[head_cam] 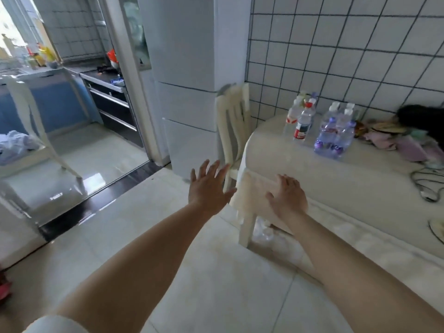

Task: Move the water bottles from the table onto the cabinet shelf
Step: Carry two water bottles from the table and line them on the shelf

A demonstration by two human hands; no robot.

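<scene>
Both hands, left hand (pixel 208 188) and right hand (pixel 287 197), reach empty, fingers spread, toward far-right water bottles (pixel 312 123) on the table (pixel 312 174). Crowded bottles risk toppling if grabbed carelessly.

Blur softening labels on loose water bottles (pixel 303 118); rear ones half hidden behind front ones, count unclear. Purple wrapped pack (pixel 335 134) reading as smear, lettering unreadable. Right frame edge cutting off table (pixel 360 174), dark bundle (pixel 422 121) and plate (pixel 438 230). Chair (pixel 234 131) partly hidden behind tablecloth. Something clear under table, too blurred to identify. Both forearms running out of frame at bottom.
</scene>
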